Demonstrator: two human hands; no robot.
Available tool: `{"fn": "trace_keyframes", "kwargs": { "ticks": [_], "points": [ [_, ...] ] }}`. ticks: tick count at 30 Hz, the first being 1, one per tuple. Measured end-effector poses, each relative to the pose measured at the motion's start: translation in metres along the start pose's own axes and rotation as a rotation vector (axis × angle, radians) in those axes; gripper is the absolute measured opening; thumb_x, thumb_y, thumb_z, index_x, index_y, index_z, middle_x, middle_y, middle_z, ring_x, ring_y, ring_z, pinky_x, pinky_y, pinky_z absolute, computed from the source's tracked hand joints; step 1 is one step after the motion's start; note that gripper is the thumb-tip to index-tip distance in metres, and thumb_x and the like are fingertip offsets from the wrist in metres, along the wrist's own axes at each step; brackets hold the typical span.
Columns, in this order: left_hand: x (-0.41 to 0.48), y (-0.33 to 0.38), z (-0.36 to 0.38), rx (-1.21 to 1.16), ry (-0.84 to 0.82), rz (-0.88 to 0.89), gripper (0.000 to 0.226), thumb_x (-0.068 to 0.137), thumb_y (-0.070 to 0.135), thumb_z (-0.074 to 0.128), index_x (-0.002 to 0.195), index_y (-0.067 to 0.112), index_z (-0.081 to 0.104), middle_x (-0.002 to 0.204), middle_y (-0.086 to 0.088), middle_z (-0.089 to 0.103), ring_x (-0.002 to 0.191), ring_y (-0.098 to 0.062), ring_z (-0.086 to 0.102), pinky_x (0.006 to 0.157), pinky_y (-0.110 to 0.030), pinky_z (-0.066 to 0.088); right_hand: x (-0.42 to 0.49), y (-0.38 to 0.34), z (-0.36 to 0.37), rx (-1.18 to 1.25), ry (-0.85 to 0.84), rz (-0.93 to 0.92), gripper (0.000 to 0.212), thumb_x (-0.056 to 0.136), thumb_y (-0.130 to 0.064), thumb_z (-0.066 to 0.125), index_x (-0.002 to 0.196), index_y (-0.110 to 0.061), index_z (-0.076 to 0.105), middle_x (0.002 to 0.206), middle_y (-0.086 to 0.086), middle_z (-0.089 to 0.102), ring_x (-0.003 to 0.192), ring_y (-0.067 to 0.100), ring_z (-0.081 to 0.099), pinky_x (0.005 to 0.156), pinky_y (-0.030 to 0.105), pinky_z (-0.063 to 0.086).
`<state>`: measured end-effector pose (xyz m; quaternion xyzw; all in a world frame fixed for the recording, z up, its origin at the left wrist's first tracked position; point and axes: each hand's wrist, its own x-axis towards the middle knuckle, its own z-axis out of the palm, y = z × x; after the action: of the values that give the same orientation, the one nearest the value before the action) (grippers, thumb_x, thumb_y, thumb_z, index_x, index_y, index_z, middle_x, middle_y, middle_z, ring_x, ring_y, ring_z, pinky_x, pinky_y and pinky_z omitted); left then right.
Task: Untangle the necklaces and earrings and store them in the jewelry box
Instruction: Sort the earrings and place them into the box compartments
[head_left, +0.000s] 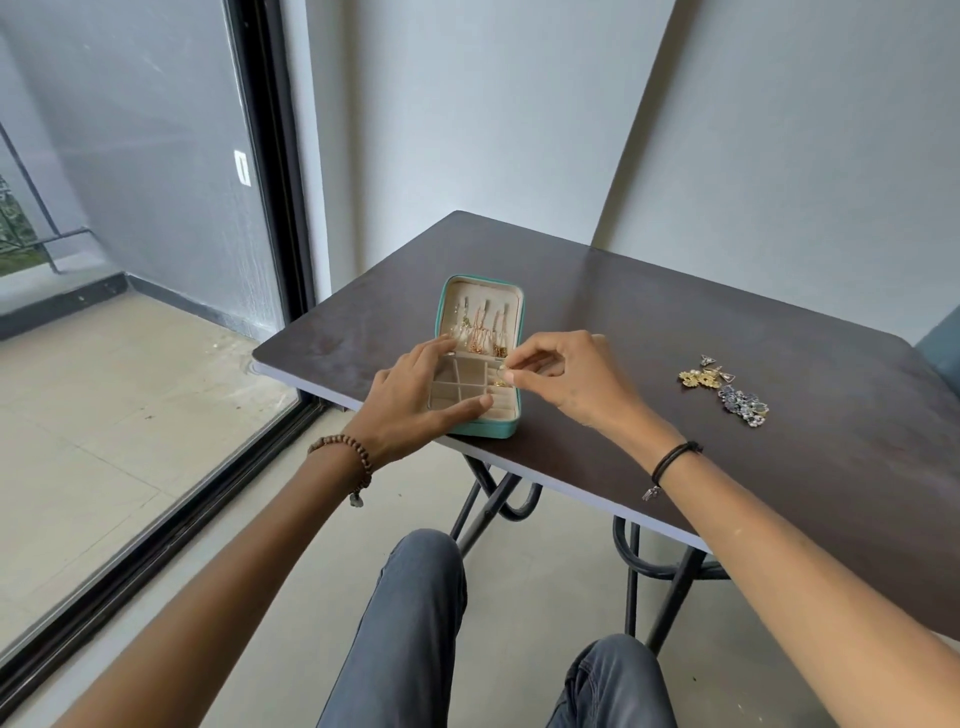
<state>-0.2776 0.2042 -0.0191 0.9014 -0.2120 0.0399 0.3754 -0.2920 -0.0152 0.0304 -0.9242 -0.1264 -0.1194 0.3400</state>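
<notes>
Left grip (415, 397): fingers spread, resting on open jewelry box (483, 428).
Right grip (566, 384): pinching earring (503, 370) over box.
Loose earrings (727, 389): on worktop (779, 291), right of right grip.

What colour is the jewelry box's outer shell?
The jewelry box is teal outside; the head view shows it best.

- Soft daylight comes in thru the glass door (156, 234) on the left; room's bright, no hard shadows.
- Table (675, 312) top has a pale shine.
- Wide lens bends the door frame (275, 156) & pic edges.
- Tiny bits in the jewelry box (485, 429) look fuzzy.
</notes>
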Motion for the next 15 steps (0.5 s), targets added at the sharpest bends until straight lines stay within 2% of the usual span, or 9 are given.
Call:
{"fn": "trace_keyframes", "kwargs": {
  "ticks": [4,9,15],
  "points": [
    [-0.0015,-0.0025,0.0032,-0.005,0.033,0.018,0.092,0.074,0.077,0.05,0.148,0.025,0.031,0.151,0.007,0.038,0.132,-0.011,0.04,0.111,-0.04,0.023,-0.0026,-0.0027,0.0038,-0.027,-0.02,-0.006,0.011,0.085,-0.021,0.08,0.095,-0.021,0.08,0.09,-0.011,0.075,0.077,-0.008,0.067,0.07,0.006,0.049],
    [-0.0003,-0.0068,0.0047,-0.016,0.05,0.021,0.089,0.076,0.075,0.056,0.147,0.027,0.032,0.151,0.007,0.038,0.132,-0.011,0.04,0.11,-0.04,0.023,-0.0051,-0.004,0.0059,-0.047,-0.036,-0.02,0.012,0.085,-0.023,0.08,0.096,-0.02,0.08,0.089,-0.01,0.075,0.068,-0.013,0.063,0.065,0.005,0.046],
    [0.001,-0.0077,0.0051,-0.045,0.06,0.014,0.089,0.075,0.073,0.059,0.146,0.027,0.032,0.148,0.007,0.041,0.129,-0.011,0.042,0.112,-0.042,0.027,-0.0052,-0.0028,-0.0004,-0.033,-0.001,-0.034,0.012,0.085,-0.024,0.081,0.096,-0.022,0.08,0.092,-0.012,0.075,0.075,-0.009,0.065,0.069,0.009,0.051]
  ]
}}
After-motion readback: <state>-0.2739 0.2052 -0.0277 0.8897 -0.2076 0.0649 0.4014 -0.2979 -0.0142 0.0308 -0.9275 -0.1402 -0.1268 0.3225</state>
